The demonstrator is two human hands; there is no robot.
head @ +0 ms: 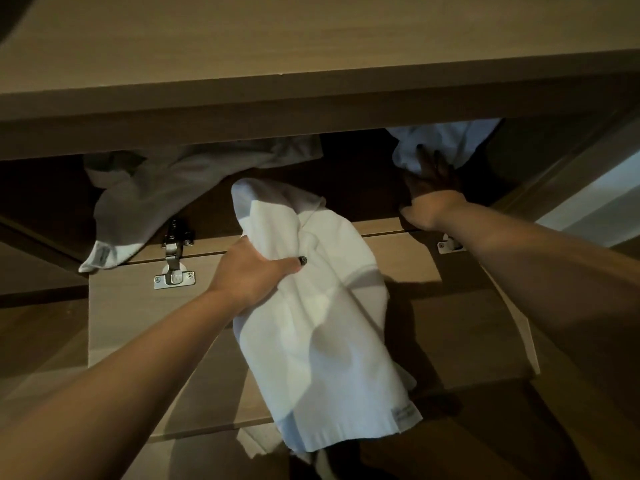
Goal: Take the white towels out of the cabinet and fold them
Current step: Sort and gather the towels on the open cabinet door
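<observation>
The left hand point(252, 271) has its grip curled round the bunched upper part of a white towel point(322, 327), whose long axis runs from the far cabinet opening point(363, 174) down toward the viewer, its hemmed, labelled end nearest. The cloth looks soft and finely woven. A second towel point(166, 199) drapes limply over the shelf edge at far left. The right hand point(433, 188) reaches into the dark recess, fingers seemingly resting on a crumpled third towel point(446, 140); its grip cannot be told in the shadow. Metal hinges point(174, 258) join the flat wooden door point(138, 323)
</observation>
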